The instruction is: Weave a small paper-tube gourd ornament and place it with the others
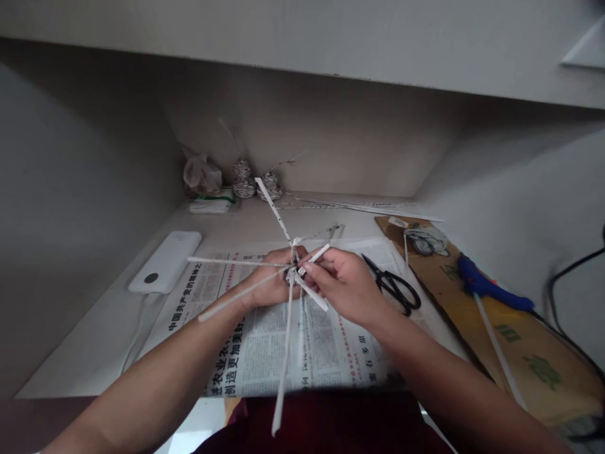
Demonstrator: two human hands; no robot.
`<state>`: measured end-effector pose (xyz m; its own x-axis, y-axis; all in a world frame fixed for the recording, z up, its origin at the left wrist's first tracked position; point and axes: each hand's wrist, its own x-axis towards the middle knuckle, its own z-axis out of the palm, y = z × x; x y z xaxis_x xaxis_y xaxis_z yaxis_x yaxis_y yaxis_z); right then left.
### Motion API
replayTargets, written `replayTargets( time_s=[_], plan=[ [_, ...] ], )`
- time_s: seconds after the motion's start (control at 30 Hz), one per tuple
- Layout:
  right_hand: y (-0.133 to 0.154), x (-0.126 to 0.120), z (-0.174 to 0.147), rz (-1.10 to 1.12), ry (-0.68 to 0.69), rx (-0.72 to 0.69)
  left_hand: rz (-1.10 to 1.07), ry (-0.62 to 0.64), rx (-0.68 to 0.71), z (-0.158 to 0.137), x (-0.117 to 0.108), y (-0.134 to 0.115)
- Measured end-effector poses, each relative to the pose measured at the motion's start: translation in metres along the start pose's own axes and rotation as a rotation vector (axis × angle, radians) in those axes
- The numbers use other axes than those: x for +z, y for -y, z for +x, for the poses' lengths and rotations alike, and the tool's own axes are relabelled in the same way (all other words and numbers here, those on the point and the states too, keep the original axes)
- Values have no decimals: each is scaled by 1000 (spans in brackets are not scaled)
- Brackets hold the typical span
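My left hand [270,277] is closed around a small woven piece [292,276] made of rolled newspaper strips, partly hidden by the fingers. From its middle several paper strips [283,359] stick out in all directions, one pointing down toward my body and another back toward the wall. My right hand [352,287] pinches one short white paper strip [319,253] between thumb and fingers, close to the woven centre. Both hands meet above a spread newspaper [265,359]. Black scissors [401,287] lie just right of my right hand, on the newspaper's edge.
On the right, cardboard [524,359] bears a blue glue gun [496,293] with a cable. A white power bank [165,260] lies left. At the back are two woven gourd-like pieces [243,180], a plastic bag [201,175] and long paper sticks [363,207]. Walls enclose the sides.
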<state>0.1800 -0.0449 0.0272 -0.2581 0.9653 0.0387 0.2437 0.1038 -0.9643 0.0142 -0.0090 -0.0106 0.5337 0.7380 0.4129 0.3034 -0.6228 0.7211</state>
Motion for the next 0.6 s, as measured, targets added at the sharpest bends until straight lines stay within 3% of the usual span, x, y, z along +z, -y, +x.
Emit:
replayTargets(
  time_s=[0.17, 0.3, 0.43, 0.6],
  plan=[
    [-3, -3, 4, 159, 61, 90, -191, 49, -62, -3, 2, 2],
    [-6, -2, 6, 283, -20, 40, -255, 56, -69, -4, 4, 5],
    [-4, 2, 5, 339, -115, -49, -200, 12, -28, -2, 4, 3],
    [-3, 6, 4, 395, -98, -32, -59, -66, 63, 0, 3, -4]
  ],
)
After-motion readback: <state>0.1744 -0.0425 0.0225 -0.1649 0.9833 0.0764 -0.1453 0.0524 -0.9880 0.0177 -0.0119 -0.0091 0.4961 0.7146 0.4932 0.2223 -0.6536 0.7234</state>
